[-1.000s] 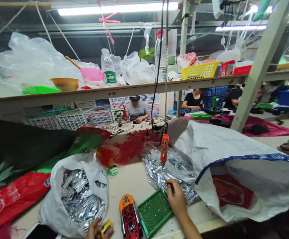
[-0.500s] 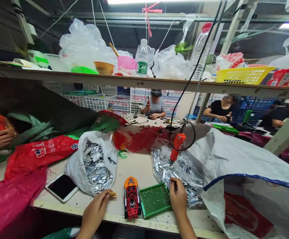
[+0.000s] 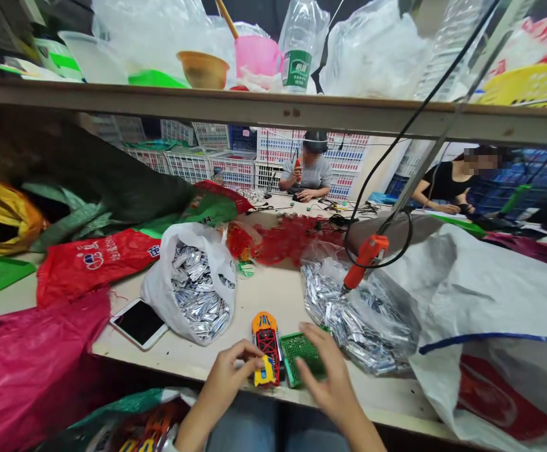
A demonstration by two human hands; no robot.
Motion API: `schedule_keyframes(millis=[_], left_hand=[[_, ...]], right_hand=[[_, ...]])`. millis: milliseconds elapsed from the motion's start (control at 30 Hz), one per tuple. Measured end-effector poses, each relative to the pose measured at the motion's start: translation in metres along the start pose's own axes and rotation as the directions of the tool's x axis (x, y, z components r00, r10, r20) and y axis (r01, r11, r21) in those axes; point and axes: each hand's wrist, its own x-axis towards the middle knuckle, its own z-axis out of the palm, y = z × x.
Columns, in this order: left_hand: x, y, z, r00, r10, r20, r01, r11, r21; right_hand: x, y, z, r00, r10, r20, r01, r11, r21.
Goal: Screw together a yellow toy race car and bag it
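A red and orange toy car [image 3: 267, 338] lies near the front edge of the pale worktable [image 3: 273, 301]. My left hand [image 3: 228, 375] pinches a small yellow part [image 3: 264, 371] against the car's near end. My right hand [image 3: 324, 375] lies over a green perforated tray [image 3: 299, 353] just right of the car, fingers spread and flat on it. An orange electric screwdriver [image 3: 363, 259] hangs on a black cable above a clear bag of silver packets [image 3: 355, 314].
A white bag of silver packets [image 3: 193, 290] and a phone [image 3: 139, 322] lie left of the car. Red and pink bags [image 3: 42, 351] fill the left, a large white sack [image 3: 480, 314] the right. Other people work at the far tables under a cluttered shelf [image 3: 273, 110].
The camera has tilted down. My left hand brought the yellow part from beside the white bag onto the car. My right hand left the silver packets and settled on the green tray.
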Motion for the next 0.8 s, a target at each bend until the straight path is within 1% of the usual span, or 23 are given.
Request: schedule_keyframes(millis=[33,67,100,133,200,267,467,500,567,600,633,667,733,800], left_hand=[[0.002,0.003,0.004,1.0,0.007,0.016,-0.007,1.0,-0.018],[0.005,0.005,0.008,1.0,0.015,0.023,-0.014,0.999,-0.036],[0.008,0.007,0.01,1.0,0.022,0.02,-0.021,0.998,-0.055],[0.012,0.008,0.012,1.0,0.027,0.012,-0.026,0.997,-0.072],[0.018,0.007,0.014,0.999,0.03,-0.015,-0.032,0.995,-0.095],[0.024,0.005,0.014,0.999,0.033,-0.039,-0.037,0.994,-0.105],[0.03,-0.004,0.011,0.997,0.06,-0.056,-0.064,0.995,-0.073],[0.03,-0.005,0.01,0.993,0.09,-0.073,-0.093,0.995,-0.039],[0.027,-0.01,0.005,0.975,0.209,-0.077,-0.201,0.975,0.1],[0.026,-0.013,0.002,0.961,0.272,-0.041,-0.26,0.947,0.191],[0.024,-0.016,-0.001,0.948,0.318,0.021,-0.311,0.909,0.277],[0.021,-0.019,-0.004,0.937,0.335,0.096,-0.348,0.873,0.343],[0.015,-0.027,-0.009,0.927,0.306,0.219,-0.372,0.834,0.408],[0.01,-0.035,-0.011,0.923,0.272,0.273,-0.37,0.819,0.438]], right_hand=[[0.002,-0.013,0.005,0.994,-0.028,0.109,0.022,0.998,0.057],[0.004,-0.022,0.011,0.983,-0.054,0.176,0.034,0.993,0.113],[0.005,-0.028,0.017,0.972,-0.066,0.226,0.031,0.987,0.157],[0.006,-0.032,0.022,0.966,-0.071,0.249,0.023,0.981,0.19],[0.007,-0.031,0.03,0.964,-0.061,0.26,0.001,0.974,0.225],[0.009,-0.028,0.034,0.966,-0.046,0.255,-0.018,0.97,0.244],[0.025,-0.019,0.029,0.951,-0.04,0.306,-0.046,0.962,0.269],[0.029,-0.015,0.028,0.949,-0.044,0.312,-0.042,0.964,0.262],[0.033,-0.007,0.029,0.944,-0.045,0.328,-0.038,0.969,0.242],[0.033,-0.002,0.03,0.939,-0.043,0.342,-0.04,0.972,0.232],[0.033,0.002,0.032,0.932,-0.04,0.36,-0.044,0.974,0.223],[0.033,0.005,0.034,0.923,-0.038,0.382,-0.049,0.975,0.217],[0.029,0.01,0.037,0.906,-0.03,0.423,-0.064,0.976,0.207],[0.025,0.01,0.04,0.896,-0.014,0.443,-0.084,0.976,0.201]])
